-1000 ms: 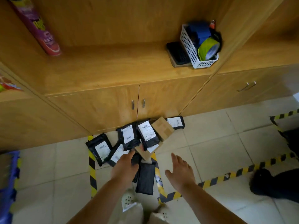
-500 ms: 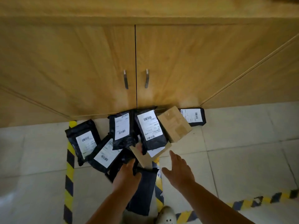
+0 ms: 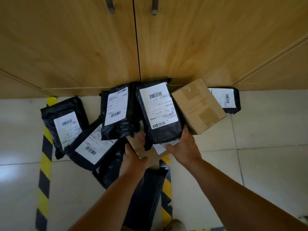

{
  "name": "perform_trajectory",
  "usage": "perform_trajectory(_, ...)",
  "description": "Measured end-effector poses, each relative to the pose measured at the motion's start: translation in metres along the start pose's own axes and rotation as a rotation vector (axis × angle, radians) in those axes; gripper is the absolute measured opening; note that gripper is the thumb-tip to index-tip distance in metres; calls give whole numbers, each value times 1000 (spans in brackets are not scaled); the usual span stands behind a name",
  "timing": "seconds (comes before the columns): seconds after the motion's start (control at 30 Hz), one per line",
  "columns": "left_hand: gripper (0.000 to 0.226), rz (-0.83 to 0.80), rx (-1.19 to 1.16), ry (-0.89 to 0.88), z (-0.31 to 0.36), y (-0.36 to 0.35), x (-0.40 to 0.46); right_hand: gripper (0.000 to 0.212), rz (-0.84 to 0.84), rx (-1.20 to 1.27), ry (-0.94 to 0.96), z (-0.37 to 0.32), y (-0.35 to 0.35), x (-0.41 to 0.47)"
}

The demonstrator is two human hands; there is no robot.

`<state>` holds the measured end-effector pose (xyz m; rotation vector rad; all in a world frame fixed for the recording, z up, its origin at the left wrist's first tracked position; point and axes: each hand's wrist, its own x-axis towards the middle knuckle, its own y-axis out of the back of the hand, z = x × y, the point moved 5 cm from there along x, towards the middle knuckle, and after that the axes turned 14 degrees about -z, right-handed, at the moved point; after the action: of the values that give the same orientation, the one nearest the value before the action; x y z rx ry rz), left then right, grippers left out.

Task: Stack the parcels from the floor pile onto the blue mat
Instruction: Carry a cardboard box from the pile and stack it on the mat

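The parcel pile lies on the tiled floor against the cabinet. My left hand [image 3: 134, 158] grips the near edge of a flat brown cardboard parcel [image 3: 150, 155] that is partly buried under a large black labelled parcel [image 3: 158, 112]. My right hand [image 3: 183, 147] cups that black parcel's lower right corner, fingers up its right edge and thumb under its bottom edge. A brown box [image 3: 198, 105] leans beside it. More black labelled parcels [image 3: 116, 112] [image 3: 66, 125] [image 3: 90, 147] [image 3: 228, 100] lie around. The blue mat is out of view.
Wooden cabinet doors [image 3: 83, 47] with metal handles [image 3: 154, 7] rise right behind the pile. Yellow-black hazard tape [image 3: 45, 155] marks the floor. Plain black bags [image 3: 146, 197] lie under my forearms. A shoe tip [image 3: 175, 225] shows at the bottom edge.
The view dropped and closed in on the pile. Both hands reached forward: the left took hold of the flat brown parcel, the right came onto the large black parcel's corner.
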<state>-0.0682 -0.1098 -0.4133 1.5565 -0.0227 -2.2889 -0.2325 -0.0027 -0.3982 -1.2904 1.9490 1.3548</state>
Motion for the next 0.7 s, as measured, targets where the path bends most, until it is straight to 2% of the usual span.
perform_trajectory(0.3,69,-31,-196,27,-8,-5,24,116,40,18,16,10,-7,11)
perform_trajectory(0.5,66,-21,-174,-4,-14,1,2,101,24,42,-51,13,-5,-11)
perform_trajectory(0.6,68,-4,-158,-3,-11,7,-14,95,-10,176,-34,8,-3,-31)
perform_trajectory(0.7,72,12,-152,-2,-9,14,-37,98,-59,205,-93,4,-1,-57)
